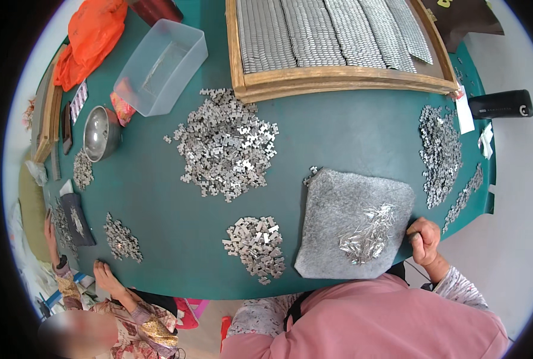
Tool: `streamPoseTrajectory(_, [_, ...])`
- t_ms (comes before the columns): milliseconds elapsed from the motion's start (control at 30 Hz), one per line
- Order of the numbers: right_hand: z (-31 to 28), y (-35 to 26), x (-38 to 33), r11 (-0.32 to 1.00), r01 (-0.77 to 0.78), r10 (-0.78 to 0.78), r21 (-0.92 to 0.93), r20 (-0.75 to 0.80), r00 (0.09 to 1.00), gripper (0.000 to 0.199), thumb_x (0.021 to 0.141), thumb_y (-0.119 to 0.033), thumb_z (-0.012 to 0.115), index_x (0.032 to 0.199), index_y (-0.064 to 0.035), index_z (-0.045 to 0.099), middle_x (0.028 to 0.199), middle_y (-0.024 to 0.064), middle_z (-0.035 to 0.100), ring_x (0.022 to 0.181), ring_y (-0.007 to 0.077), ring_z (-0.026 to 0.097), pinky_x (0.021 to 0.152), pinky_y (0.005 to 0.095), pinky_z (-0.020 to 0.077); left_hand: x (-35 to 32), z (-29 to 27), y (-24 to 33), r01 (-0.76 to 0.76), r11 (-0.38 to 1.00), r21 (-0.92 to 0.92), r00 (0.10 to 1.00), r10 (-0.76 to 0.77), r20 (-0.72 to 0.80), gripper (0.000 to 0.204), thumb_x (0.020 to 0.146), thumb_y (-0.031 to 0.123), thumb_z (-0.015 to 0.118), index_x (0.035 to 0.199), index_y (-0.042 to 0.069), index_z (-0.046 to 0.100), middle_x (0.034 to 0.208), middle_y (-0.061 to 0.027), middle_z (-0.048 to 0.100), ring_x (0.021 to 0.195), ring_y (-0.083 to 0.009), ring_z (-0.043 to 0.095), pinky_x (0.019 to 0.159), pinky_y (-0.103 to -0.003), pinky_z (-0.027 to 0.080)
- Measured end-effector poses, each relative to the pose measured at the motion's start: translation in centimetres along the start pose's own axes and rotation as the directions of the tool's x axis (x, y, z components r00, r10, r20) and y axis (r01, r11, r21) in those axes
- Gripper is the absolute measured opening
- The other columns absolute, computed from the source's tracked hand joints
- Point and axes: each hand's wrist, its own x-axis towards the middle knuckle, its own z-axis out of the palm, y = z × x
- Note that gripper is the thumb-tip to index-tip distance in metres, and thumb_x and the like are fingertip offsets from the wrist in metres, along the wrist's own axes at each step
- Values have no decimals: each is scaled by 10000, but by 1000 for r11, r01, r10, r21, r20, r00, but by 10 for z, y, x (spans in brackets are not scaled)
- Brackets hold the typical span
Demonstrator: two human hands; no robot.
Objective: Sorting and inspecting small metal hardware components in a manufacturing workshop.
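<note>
My right hand (425,240) is closed in a fist at the table's near edge, beside the right side of a grey felt pad (329,209). A small dark thing shows at its fingers; I cannot make out what it is. On the pad lies a loose heap of thin shiny metal pins (371,233). My left sleeve (260,316) shows below the table edge, but the left hand is out of sight. To the left of the pad sits a small pile of notched flat metal pieces (257,246), with a larger pile of similar pieces (227,146) beyond it.
A wooden-framed tray (338,79) of lined-up metal pieces stands at the back. Further left are a clear plastic box (176,72), a metal bowl (102,134) and an orange bag (96,36). More pieces (440,155) and a black cylinder (501,104) lie right. A co-worker's hands (108,278) rest at left.
</note>
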Motion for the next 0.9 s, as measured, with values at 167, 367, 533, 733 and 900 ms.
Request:
streamPoseTrajectory(167, [2, -3, 3, 1000, 0, 0, -2, -8, 1000, 67, 811, -114, 543, 783, -53, 538, 657, 80, 547, 538, 254, 523, 506, 356, 397, -1, -15, 4, -15, 998, 53, 999, 13, 48, 494, 870, 251, 621, 1295, 22, 514, 1313, -175, 530, 1214, -279, 502, 1025, -390, 386])
streamPoseTrajectory(367, [3, -6, 5, 1000, -15, 15, 6, -20, 1000, 64, 809, -107, 544, 785, -48, 534, 655, 97, 539, 542, 272, 518, 514, 363, 394, -8, -30, 12, -41, 992, 124, 996, 30, 88, 496, 870, 253, 620, 1295, 21, 514, 1317, -178, 525, 1219, -281, 498, 1028, -391, 383])
streamPoseTrajectory(533, [7, -2, 3, 999, -5, 6, 35, -48, 999, 76, 832, -106, 532, 790, -44, 542, 669, 105, 547, 557, 275, 528, 536, 358, 409, -23, -35, 6, -67, 979, 192, 993, 46, 113, 497, 871, 255, 620, 1296, 20, 514, 1320, -181, 521, 1222, -283, 495, 1031, -392, 380])
streamPoseTrajectory(733, [5, 5, 0, 989, -87, 96, 124, -73, 993, 192, 915, -151, 499, 811, -7, 572, 674, 77, 535, 529, 157, 508, 515, 289, 407, -43, -30, -13, -76, 962, 262, 989, 40, 141, 499, 871, 257, 620, 1296, 20, 514, 1324, -185, 516, 1226, -285, 491, 1034, -392, 377])
streamPoseTrajectory(900, [11, 6, 7, 987, -58, 73, 148, -99, 992, 194, 938, -142, 509, 834, 2, 589, 648, 40, 533, 526, 105, 495, 500, 259, 406, -72, -11, -24, -55, 952, 302, 992, 18, 127, 500, 871, 259, 620, 1297, 19, 514, 1327, -188, 512, 1230, -287, 488, 1036, -393, 375])
